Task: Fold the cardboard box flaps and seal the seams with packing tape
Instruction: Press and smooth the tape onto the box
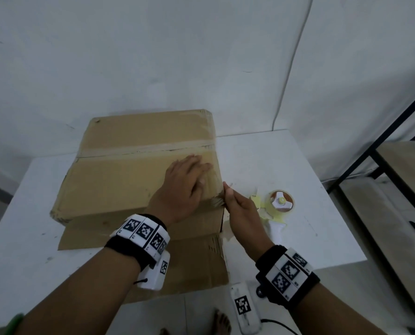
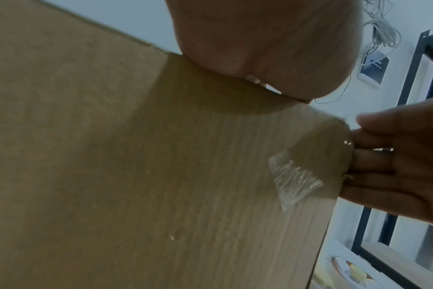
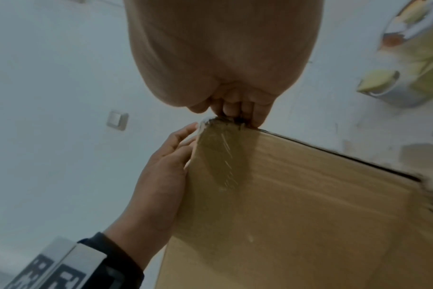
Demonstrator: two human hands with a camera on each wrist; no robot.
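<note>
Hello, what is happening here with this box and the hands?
A person is sealing a cardboard box on a white table. The left hand lies flat on the top flap near the box's right edge. The right hand is at the near right corner, its fingers on the end of clear tape wrinkled there. The centre seam already carries tape. The tape dispenser lies on the table, to the right of the box.
</note>
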